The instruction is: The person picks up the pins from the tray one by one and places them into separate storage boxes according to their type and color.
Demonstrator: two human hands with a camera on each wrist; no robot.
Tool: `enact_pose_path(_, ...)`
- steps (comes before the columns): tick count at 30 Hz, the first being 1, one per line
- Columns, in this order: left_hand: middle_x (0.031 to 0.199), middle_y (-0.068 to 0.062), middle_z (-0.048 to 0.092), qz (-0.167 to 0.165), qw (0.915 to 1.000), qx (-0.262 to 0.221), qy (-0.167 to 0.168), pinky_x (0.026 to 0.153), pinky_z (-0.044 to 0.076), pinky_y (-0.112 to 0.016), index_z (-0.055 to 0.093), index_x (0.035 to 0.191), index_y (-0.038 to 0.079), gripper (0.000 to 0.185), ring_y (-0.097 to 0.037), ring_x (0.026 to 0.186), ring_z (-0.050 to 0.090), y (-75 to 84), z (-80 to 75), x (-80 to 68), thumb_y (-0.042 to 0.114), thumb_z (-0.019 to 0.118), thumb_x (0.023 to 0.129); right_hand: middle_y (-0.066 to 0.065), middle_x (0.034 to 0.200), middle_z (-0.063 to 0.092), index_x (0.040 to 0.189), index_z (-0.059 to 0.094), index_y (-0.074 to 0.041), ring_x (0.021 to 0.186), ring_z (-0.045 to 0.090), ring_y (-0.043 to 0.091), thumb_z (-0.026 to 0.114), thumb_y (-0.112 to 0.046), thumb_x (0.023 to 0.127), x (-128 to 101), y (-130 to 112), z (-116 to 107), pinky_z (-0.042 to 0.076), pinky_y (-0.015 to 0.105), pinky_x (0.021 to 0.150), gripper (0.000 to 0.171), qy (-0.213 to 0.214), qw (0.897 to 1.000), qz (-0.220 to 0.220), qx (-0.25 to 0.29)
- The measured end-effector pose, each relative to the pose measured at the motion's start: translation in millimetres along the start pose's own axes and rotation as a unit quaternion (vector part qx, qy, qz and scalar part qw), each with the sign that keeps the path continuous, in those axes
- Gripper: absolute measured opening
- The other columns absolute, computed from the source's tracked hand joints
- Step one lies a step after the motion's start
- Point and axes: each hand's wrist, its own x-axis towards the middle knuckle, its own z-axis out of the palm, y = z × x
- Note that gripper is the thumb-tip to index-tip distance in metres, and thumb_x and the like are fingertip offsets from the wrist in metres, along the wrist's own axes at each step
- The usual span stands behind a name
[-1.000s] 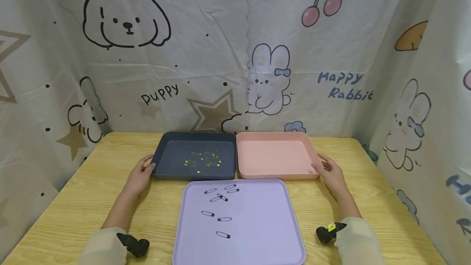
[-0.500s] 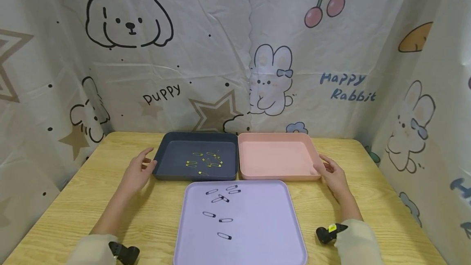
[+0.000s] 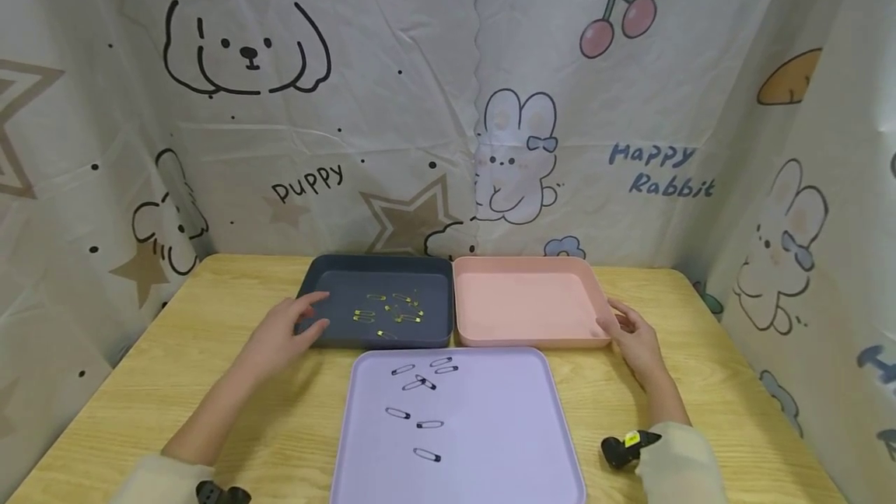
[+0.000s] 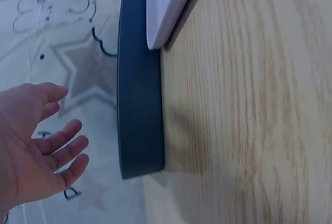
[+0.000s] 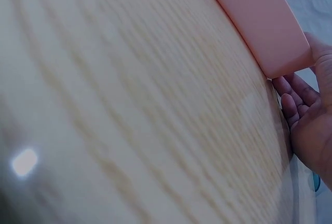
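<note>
- The dark blue tray (image 3: 378,306) stands on the table (image 3: 210,356) at the far left, touching the pink tray (image 3: 525,302) on its right and the lilac tray (image 3: 490,442) at its near edge.
- The left hand (image 3: 287,329) is held over the dark blue tray's near left corner with the fingers spread and relaxed, grasping nothing; whether it touches the rim cannot be told.
- The right hand (image 3: 633,337) lies beside the pink tray's right wall, fingers loosely extended at the near right corner, with nothing clasped.
- Both small trays are judged to be light, stiff plastic with smooth walls, likely to slide easily on the wood; a hold is best taken on the outer wall or rim, thumb over the lip.
- Small gold safety pins (image 3: 392,309) lie loose in the dark blue tray and would probably skid if it were tilted or jerked.
- Dark safety pins (image 3: 420,395) are scattered on the lilac tray; they are thin and flat, so a fingertip pinch would be needed.
- Only the head view shows the pins and all three trays.
- The left wrist view alone shows the dark blue tray's outer wall (image 4: 137,94) side-on, with the open palm (image 4: 31,141) clear of it.
- The right wrist view alone shows the fingertips (image 5: 290,105) right at the pink tray's corner (image 5: 280,42).
</note>
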Motion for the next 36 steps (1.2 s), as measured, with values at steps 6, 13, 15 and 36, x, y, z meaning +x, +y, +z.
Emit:
enact_pose_path(6, 0.101, -0.01, 0.061, 0.057, 0.9979, 0.007, -0.028, 0.084, 0.049, -0.044, 0.061, 0.121, 0.008, 0.035, -0.029, 0.098, 0.06, 15.6, 10.4, -7.2, 0.022, 0.062, 0.089, 0.018, 0.142, 0.038, 0.147, 0.031, -0.015, 0.128, 0.037, 0.028, 0.056, -0.048, 0.089, 0, 2, 1, 0.035, 0.011, 0.082, 0.071, 0.0, 1.0, 0.001, 0.013)
enact_pose_path(13, 0.092, 0.0, 0.062, 0.13, 0.9873, 0.039, -0.083, 0.077, 0.047, -0.033, 0.067, 0.111, 0.013, 0.026, -0.017, 0.087, 0.057, 36.4, 26.1, -13.8, 0.023, 0.065, 0.087, 0.017, 0.142, 0.037, 0.147, 0.03, -0.017, 0.127, 0.036, 0.025, 0.055, -0.048, 0.089, -3, 0, 1, 0.035, 0.008, 0.078, 0.071, -0.001, 1.0, 0.004, 0.015)
enact_pose_path(15, 0.094, 0.0, 0.062, 0.139, 0.9836, 0.048, -0.104, 0.077, 0.045, -0.033, 0.067, 0.11, 0.015, 0.025, -0.017, 0.088, 0.056, 44.1, 29.8, -15.5, 0.025, 0.064, 0.087, 0.017, 0.141, 0.038, 0.147, 0.03, -0.016, 0.125, 0.037, 0.023, 0.055, -0.048, 0.089, -4, 0, 1, 0.035, 0.008, 0.078, 0.07, 0.001, 1.0, 0.002, 0.014)
enact_pose_path(36, 0.08, 0.007, 0.058, 0.196, 0.9558, 0.104, -0.193, 0.074, 0.042, -0.031, 0.07, 0.088, 0.02, 0.011, -0.007, 0.078, 0.05, 67.6, 66.5, -22.5, 0.024, 0.069, 0.079, 0.015, 0.134, 0.045, 0.145, 0.035, -0.015, 0.1, 0.043, 0.001, 0.058, -0.046, 0.088, -2, 1, 0, 0.039, 0.007, 0.074, 0.068, 0.008, 1.0, -0.004, 0.024)
